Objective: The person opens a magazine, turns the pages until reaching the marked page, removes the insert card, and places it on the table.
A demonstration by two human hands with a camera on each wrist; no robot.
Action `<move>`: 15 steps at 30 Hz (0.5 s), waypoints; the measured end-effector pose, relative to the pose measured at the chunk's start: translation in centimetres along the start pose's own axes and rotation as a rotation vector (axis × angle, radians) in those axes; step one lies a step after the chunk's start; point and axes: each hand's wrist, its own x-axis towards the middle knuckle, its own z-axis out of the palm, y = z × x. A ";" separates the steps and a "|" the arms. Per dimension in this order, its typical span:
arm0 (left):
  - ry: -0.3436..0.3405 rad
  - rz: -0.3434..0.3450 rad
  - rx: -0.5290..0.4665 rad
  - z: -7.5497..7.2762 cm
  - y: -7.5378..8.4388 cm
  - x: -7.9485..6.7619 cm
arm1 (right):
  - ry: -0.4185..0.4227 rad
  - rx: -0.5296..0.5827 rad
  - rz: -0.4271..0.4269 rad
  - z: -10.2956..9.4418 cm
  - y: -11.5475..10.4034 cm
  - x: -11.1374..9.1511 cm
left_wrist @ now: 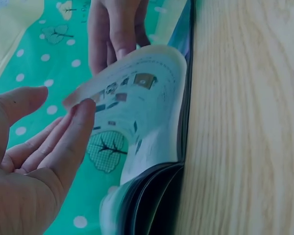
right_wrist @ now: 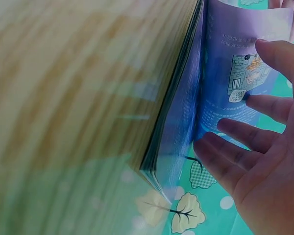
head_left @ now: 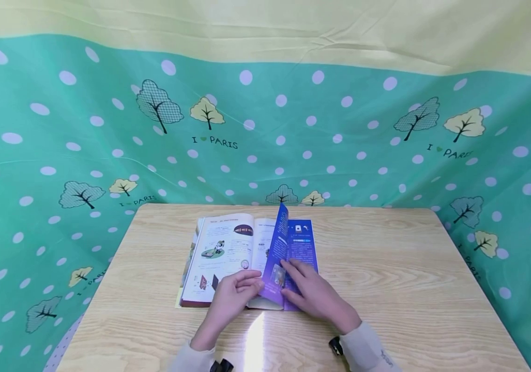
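An open book with printed pictures and text lies near the middle of the table. One of its pages stands raised, its blue-purple side facing right and its white printed side facing left. At the lower left of that page is my left hand; its fingertips touch the page edge, and the thumb is held apart in the left wrist view. My right hand rests its extended fingers against the blue side, which shows a small drawing in the right wrist view. Under the right hand lies another blue page.
The wooden table stretches out on both sides of the book. Behind and beside it hangs a green dotted cloth with printed trees. A bright reflection marks the tabletop below the book.
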 end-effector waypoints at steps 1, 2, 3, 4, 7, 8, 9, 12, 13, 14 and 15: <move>-0.004 -0.002 -0.017 0.1 0.0 0.0 | -0.004 -0.002 0.005 0.0 0.0 0.0; -0.008 -0.002 -0.030 0.2 0.0 0.0 | -0.006 -0.004 0.007 0.0 -0.1 0.0; -0.012 -0.002 -0.042 0.3 0.0 0.0 | -0.007 -0.006 0.007 -0.1 -0.1 0.0; -0.015 -0.003 -0.051 0.4 0.0 -0.1 | -0.005 -0.007 0.003 -0.1 -0.1 -0.1; -0.013 -0.008 -0.062 0.3 -0.1 -0.1 | -0.004 -0.010 -0.001 -0.1 0.0 -0.1; -0.010 -0.004 -0.055 0.2 -0.2 -0.1 | -0.002 -0.009 -0.001 -0.1 0.0 -0.1; -0.002 -0.006 -0.051 0.1 -0.2 -0.2 | 0.001 -0.010 -0.001 -0.2 0.1 -0.2; 0.031 -0.013 -0.041 -0.6 -0.2 -0.4 | 0.000 -0.016 0.010 -0.3 0.4 -0.4; 0.045 -0.014 -0.040 -0.9 -0.3 -0.4 | -0.003 -0.019 0.016 -0.3 0.5 -0.6; 0.063 -0.019 -0.032 -1.3 -0.3 -0.5 | -0.010 -0.024 0.022 -0.4 0.6 -0.7; 0.083 -0.029 -0.039 -1.7 -0.2 -0.6 | -0.018 -0.032 0.026 -0.5 0.7 -0.8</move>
